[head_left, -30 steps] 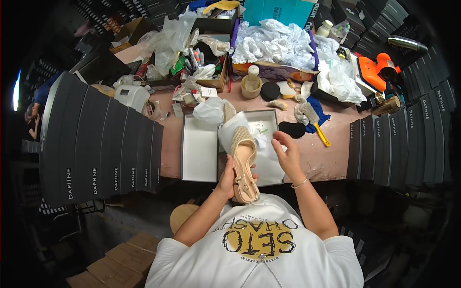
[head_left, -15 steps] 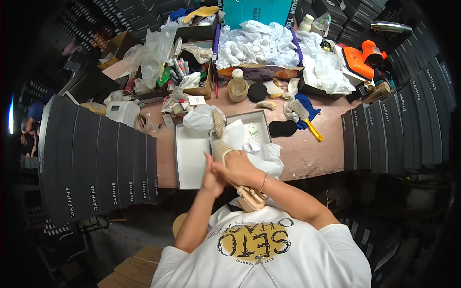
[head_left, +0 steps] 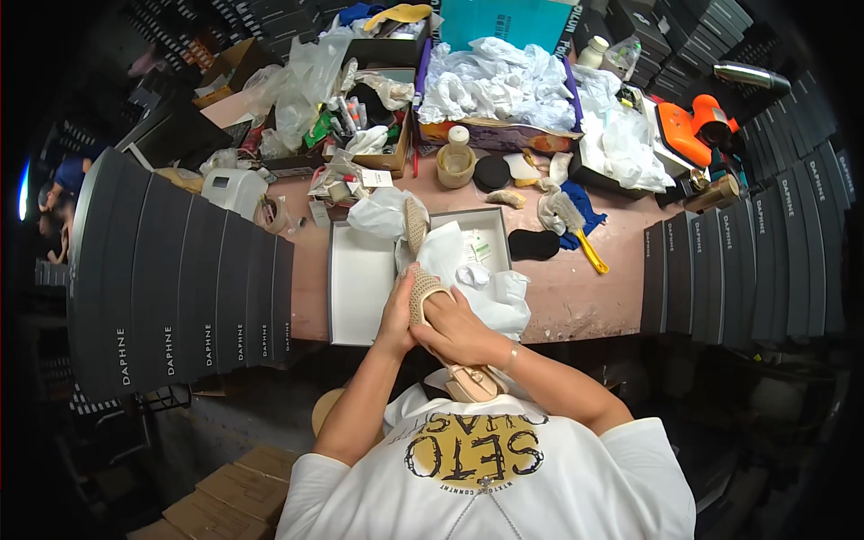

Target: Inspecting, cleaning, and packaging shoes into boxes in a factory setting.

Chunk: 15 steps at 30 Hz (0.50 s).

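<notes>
A beige woven shoe (head_left: 419,297) is between my hands in front of the shoebox, its toe pointing away from me. My left hand (head_left: 396,317) is closed along its left side. My right hand (head_left: 457,329) has its fingers partly inside the shoe's opening, with the thumb against the outside. Below my right wrist, the buckled strap and heel end (head_left: 475,384) show against my shirt. A second woven shoe (head_left: 415,227) rests on white tissue paper (head_left: 441,255) in the open shoebox (head_left: 357,335).
Stacks of dark shoeboxes (head_left: 175,288) (head_left: 720,261) flank the pink table (head_left: 580,301). Behind lie a bin of crumpled paper (head_left: 499,85), a jar (head_left: 455,164), a yellow-handled brush (head_left: 587,247), a black pad (head_left: 534,244) and an orange tool (head_left: 681,133).
My left hand has moved up from beside my right hand onto the shoe's left side. The shoe has turned, so its woven upper and opening show more.
</notes>
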Motion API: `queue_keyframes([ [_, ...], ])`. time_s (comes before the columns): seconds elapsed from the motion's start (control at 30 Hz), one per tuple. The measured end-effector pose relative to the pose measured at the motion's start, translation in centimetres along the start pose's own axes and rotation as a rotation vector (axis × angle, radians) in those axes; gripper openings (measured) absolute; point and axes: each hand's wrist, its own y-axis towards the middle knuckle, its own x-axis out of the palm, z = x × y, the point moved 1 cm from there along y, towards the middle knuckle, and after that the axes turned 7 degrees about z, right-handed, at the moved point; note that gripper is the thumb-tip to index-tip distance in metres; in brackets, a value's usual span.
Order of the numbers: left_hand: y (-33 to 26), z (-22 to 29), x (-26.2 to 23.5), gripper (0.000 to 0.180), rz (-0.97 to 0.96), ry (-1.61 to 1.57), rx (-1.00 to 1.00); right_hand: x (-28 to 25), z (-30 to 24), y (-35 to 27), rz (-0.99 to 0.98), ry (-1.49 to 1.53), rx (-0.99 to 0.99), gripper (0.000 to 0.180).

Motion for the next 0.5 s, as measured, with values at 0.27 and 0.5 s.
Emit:
queue_keyframes([
  [0.27, -0.2, 2.1, 0.3, 0.061, -0.185, -0.217, -0.113, -0.5, 14.3, -0.6, 0.093, -0.421, 0.056, 0.042],
  [0.5, -6.4, -0.8, 0.8, 0.059, -0.105, 0.047, 0.047, -5.0, 7.3, 1.7, 0.324, 0.336, 0.373, 0.042],
])
